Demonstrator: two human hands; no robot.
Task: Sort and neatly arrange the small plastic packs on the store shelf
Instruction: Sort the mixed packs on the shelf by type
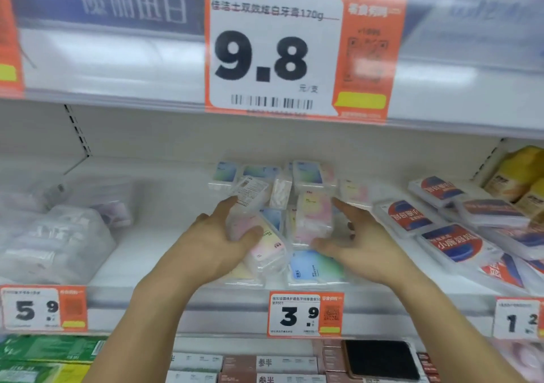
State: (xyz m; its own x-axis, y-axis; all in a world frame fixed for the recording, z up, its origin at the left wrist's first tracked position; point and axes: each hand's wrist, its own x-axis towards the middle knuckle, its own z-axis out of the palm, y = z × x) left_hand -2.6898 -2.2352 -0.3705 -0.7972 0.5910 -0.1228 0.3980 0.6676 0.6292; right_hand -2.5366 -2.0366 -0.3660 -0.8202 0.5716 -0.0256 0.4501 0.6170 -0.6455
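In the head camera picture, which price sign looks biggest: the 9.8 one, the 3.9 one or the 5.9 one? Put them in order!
Largest to smallest, as they look:
1. 9.8 price sign, by far, though it hangs nearest the camera.
2. and 3. The 5.9 price sign and 3.9 price sign look nearly alike, so I won't rank them.

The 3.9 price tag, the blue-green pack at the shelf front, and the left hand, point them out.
3.9 price tag (305, 314), head view, white panel by the digits.
Blue-green pack (316, 268), head view, middle of its label.
Left hand (219, 240), head view, back of the hand.

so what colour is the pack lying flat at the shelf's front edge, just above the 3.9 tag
Blue fading to green, in the head view: the pack.
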